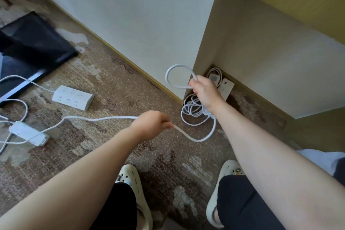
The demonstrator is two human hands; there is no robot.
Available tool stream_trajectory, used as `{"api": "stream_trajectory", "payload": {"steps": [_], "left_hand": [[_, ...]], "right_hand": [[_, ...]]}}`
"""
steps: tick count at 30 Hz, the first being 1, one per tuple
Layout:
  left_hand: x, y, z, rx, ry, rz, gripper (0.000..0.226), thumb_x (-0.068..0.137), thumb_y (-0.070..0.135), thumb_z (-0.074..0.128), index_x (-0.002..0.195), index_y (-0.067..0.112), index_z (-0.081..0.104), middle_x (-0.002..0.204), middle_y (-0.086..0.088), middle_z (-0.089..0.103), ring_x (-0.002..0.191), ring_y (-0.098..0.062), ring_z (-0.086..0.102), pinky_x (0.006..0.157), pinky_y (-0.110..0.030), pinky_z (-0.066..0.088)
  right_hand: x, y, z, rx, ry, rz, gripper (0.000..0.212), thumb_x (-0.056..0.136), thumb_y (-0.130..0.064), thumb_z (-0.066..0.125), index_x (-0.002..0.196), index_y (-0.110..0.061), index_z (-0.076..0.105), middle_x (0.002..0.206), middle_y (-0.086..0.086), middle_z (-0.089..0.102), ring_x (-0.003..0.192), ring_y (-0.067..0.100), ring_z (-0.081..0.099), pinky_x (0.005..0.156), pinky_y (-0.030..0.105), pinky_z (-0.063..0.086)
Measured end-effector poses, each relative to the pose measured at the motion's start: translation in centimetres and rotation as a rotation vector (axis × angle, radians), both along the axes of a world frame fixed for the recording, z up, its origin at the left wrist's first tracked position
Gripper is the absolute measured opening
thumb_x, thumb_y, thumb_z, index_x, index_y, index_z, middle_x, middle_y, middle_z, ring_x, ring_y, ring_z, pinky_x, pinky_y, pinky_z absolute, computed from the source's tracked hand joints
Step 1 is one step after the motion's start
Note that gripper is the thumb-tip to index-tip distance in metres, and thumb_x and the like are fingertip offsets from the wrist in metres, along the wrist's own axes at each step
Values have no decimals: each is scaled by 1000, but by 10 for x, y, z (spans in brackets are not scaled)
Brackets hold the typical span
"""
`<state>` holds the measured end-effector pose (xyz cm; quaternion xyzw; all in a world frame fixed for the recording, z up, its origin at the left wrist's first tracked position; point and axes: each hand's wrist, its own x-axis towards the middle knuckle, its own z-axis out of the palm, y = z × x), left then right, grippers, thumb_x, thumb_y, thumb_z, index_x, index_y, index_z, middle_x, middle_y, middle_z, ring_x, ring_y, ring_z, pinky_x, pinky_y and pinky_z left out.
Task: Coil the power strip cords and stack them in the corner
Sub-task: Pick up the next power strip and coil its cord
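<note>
- Head view, looking down at my own arms: my right hand (pixel 202 89) is curled tight round the white cord (pixel 104 118), with one loop (pixel 172 73) sticking up out of my fist at centre frame, right against the edge of the wall (pixel 140 15).
- My left hand (pixel 152 124) pinches the same cord lower down, fingers curled round it. Between my hands the cord sags in a U just above the carpet (pixel 115 87).
- From my left hand the cord runs off toward the left of the frame, to a power strip (pixel 29 132) on the floor at the left edge.
- Another power strip (pixel 72 97) lies flat at centre left, well apart from the wall.
- In the corner, right of centre, there's a coiled bundle (pixel 192 111) on the floor with a couple of strips (pixel 225 87) leaning behind it, tucked beside the cabinet panel (pixel 211 33).
- A black stand (pixel 31 43) takes up the upper left. Open carpet sits between the strips and my slippers (pixel 134 179) at the bottom.
</note>
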<state>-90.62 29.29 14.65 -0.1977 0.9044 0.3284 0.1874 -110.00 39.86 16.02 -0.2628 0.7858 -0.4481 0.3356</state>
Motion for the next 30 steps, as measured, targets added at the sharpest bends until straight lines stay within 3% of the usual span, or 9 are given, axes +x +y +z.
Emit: {"api": "stream_trajectory", "payload": {"steps": [3,6,8,16,19,22,26,28,30], "left_hand": [[-11,16,1,-49,42,-106,21,93,44,57,80,29,63,71,12,61,66,-7,57,62,-27,44],[7,-2,-8,-96,-98,-101,16,97,38,51,97,29,65,82,12,63,79,-13,59,75,-32,45],[26,-20,-16,-57,-208,-64,16,98,35,49,95,28,62,86,9,62,83,-15,60,80,-35,48],[97,-94,-18,108,-331,211,18,94,33,57,85,22,68,81,-2,66,69,-13,55,74,-30,49],[81,-88,-7,70,-229,271,19,93,33,56,84,21,68,72,-2,63,55,-10,46,56,-22,43],[30,-51,14,95,-44,256,19,93,35,57,83,22,66,68,2,62,47,-5,43,45,-15,39],[-28,4,38,61,198,134,26,93,37,59,73,20,63,60,7,57,48,-3,46,49,-22,38],[-40,10,43,45,232,85,25,93,35,60,80,14,66,61,4,57,55,-10,48,55,-30,37],[-42,6,44,65,218,83,27,93,36,60,87,11,70,68,-3,63,61,-15,51,60,-33,40]], "right_hand": [[-1,6,-1,101,144,45,34,102,-27,46,69,-18,49,59,-4,39,57,17,37,60,35,29],[-14,15,-3,172,258,-2,33,102,-32,45,72,-18,52,60,-3,44,57,18,43,56,34,32],[-25,19,-5,190,331,-41,35,101,-33,44,69,-19,48,59,-4,45,56,17,43,55,34,33],[-50,33,-6,178,258,-194,34,95,-39,45,68,-18,46,61,-3,44,55,17,41,57,33,31],[-42,27,0,92,126,-192,27,88,-43,48,75,-20,50,66,-2,44,61,18,42,61,33,32],[-24,9,4,88,51,-27,9,90,-25,58,82,-21,56,76,-2,53,67,15,47,62,31,37],[5,-7,3,120,-7,78,11,94,-12,59,93,-23,62,77,2,60,67,13,54,64,31,46],[13,-6,4,138,-72,101,8,99,-17,56,93,-17,62,68,3,61,62,14,57,68,38,49],[14,-2,4,161,-82,138,19,101,-19,52,89,-9,62,70,10,66,69,25,63,80,47,53]]}}
